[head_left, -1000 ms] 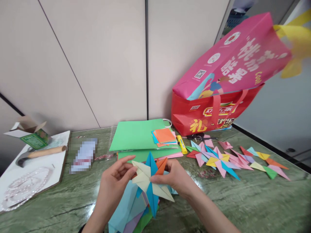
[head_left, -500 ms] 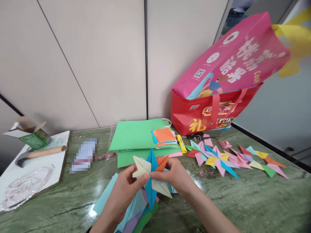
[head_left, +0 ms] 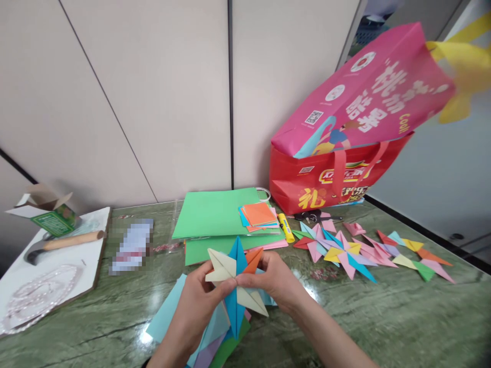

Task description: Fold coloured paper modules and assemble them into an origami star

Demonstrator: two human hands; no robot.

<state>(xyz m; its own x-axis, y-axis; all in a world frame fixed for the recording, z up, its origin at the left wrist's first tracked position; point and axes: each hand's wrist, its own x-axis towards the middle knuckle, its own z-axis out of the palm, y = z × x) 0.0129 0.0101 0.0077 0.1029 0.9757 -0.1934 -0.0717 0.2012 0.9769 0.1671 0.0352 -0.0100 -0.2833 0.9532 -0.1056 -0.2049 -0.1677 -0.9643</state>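
Note:
Between both hands is a folded paper star point(head_left: 237, 301) with blue, cream and orange points, held above the counter. My left hand point(head_left: 199, 299) pinches it from the left, thumb near the middle and fingers behind the cream point. From the right, my right hand point(head_left: 274, 281) grips it, its thumb tip also near the centre and its fingers behind the orange point. The two thumb tips nearly meet. Below the star lie loose sheets of coloured paper point(head_left: 166, 306) in light blue, purple and green, partly hidden by my left hand and forearm.
Green paper point(head_left: 215, 212) lies at the back with small orange and blue squares point(head_left: 260, 214) on it. A yellow glue stick point(head_left: 286, 228) is beside them. Finished paper stars point(head_left: 347, 253) spread to the right, before red and pink bags point(head_left: 307, 176). A hammer point(head_left: 72, 240) rests on a white board at left.
The star has tilted slightly and shifted a little left and down in my hands. Both hands keep their hold, with the right thumb still near the centre.

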